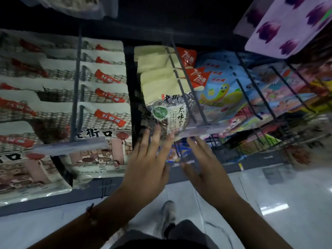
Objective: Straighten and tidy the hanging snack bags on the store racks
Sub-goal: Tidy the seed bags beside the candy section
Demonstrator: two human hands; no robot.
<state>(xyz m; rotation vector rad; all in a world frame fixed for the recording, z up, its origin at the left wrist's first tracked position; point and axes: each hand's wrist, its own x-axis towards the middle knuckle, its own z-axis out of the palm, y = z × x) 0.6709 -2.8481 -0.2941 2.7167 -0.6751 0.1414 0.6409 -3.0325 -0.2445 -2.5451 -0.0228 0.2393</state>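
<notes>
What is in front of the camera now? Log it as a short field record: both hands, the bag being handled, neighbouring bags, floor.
left hand: left hand, fingers straight, tips on the front seed bag
right hand: right hand, fingers straight and spread, just below the price strip
handled bag: seed bag, clear front, green round label, first on its hook
left neighbours: cream bags with red labels, hung in rows
right neighbours: blue cartoon bags
overhead: purple-patterned bag
floor: glossy pale tiles, shoe visible
</notes>
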